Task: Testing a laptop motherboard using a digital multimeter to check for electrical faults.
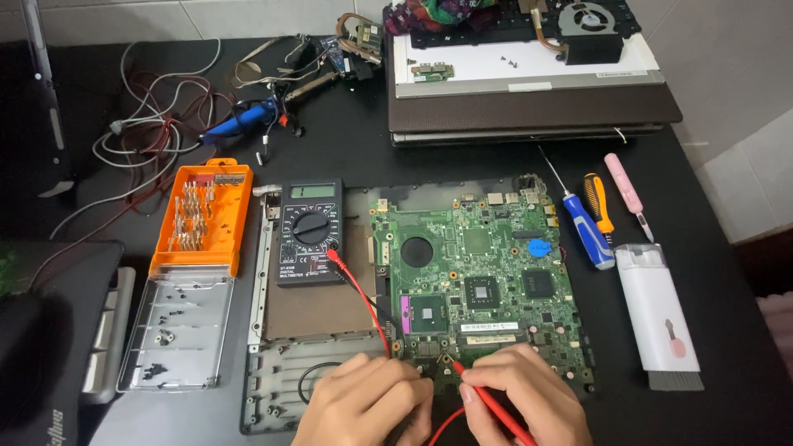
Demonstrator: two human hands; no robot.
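Both hands are seen at the bottom edge of the head view, resting on the near edge of the green motherboard (479, 281). Left hand (368, 400): fingers curled together over what appears to be the black probe; the probe itself is mostly hidden, so the grip can only be inferred from the black lead (372, 306) running in under the knuckles. Right hand (524, 396): fingers clamped on the red probe (487, 400), held like a pen.

Long axis of the red probe is laid diagonally, handle toward lower right, tip pointing up and left. The tip is placed at the board's near edge, between the two hands, just ahead of the right fingertips. The right hand is the nearer to that contact point; the left is just beside it.

Board lies on the bench (719, 330) over an opened laptop base. Black multimeter (310, 233) is set to the board's left, well ahead of the left hand. Orange bit case (202, 216) lies farther left. Blue screwdriver (586, 230) lies to the right of the board.
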